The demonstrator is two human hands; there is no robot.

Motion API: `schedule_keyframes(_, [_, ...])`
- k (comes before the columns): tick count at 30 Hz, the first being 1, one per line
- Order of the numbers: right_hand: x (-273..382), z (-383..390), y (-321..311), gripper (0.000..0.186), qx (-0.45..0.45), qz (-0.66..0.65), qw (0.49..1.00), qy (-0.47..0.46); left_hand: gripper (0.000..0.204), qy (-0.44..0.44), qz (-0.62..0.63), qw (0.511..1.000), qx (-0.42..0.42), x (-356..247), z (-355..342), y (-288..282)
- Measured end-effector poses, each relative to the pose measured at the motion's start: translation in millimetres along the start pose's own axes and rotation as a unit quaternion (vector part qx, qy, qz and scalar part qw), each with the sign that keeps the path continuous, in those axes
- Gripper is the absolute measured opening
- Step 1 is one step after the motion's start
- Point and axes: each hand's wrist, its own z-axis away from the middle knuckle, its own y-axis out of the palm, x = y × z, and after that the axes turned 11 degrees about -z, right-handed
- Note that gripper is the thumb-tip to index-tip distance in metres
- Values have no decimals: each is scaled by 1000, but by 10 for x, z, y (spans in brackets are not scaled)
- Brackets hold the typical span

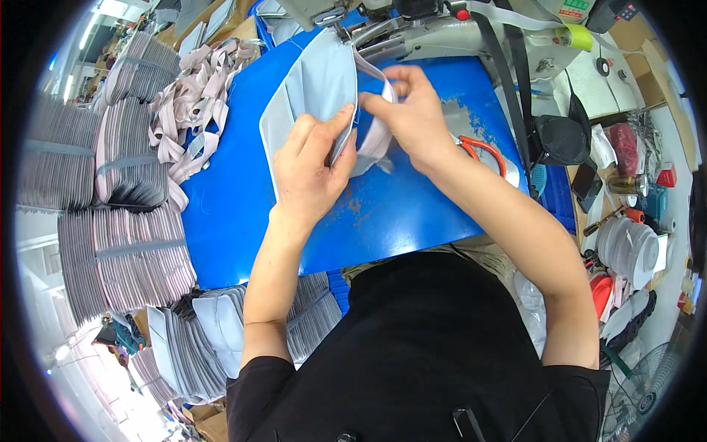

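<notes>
A light blue-grey fabric panel (317, 85) stands tilted over the blue tabletop, its far tip by the sewing machine's needle area (340, 31). My left hand (313, 166) is closed on the panel's right edge, thumb on top pointing toward the machine. Along that same edge a pale pinkish binding strip (378, 141) hangs in a loop. My right hand (416, 118) is right of the panel, its fingers curled and closed on the strip near the edge. The fingertips are slightly blurred, and the panel's underside is hidden.
The sewing machine (442, 40) spans the far edge of the blue table (243, 221). Orange-handled scissors (487, 149) lie beyond my right forearm. Tangled pale strips (193, 110) heap at the left, beside tied stacks of panels (132, 151). Black straps (508, 74) hang at the right.
</notes>
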Motion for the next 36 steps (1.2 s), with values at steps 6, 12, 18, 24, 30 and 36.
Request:
schedule_keyframes(6, [66, 142, -232, 29, 69, 108, 988, -87, 48, 118, -30, 992, 37, 101, -50, -17])
schedule_keyframes(12, [34, 312, -203, 26, 97, -101, 989, 42, 46, 154, -64, 983, 75, -21, -112, 49])
schedule_keyframes(18, [14, 69, -40, 25, 101, -200, 971, 83, 39, 167, -81, 979, 83, 165, -364, 99])
schedule_keyframes(24, [19, -235, 109, 26, 81, -224, 966, 99, 37, 150, -88, 978, 111, 424, -580, 190])
schedule_keyframes(30, [55, -372, 335, 21, -12, -284, 955, 82, 38, 126, -69, 985, 98, 631, -805, 280])
schedule_keyframes(36, [123, -398, 438, 19, -78, -259, 960, 67, 55, 21, -134, 985, 109, 645, -756, 173])
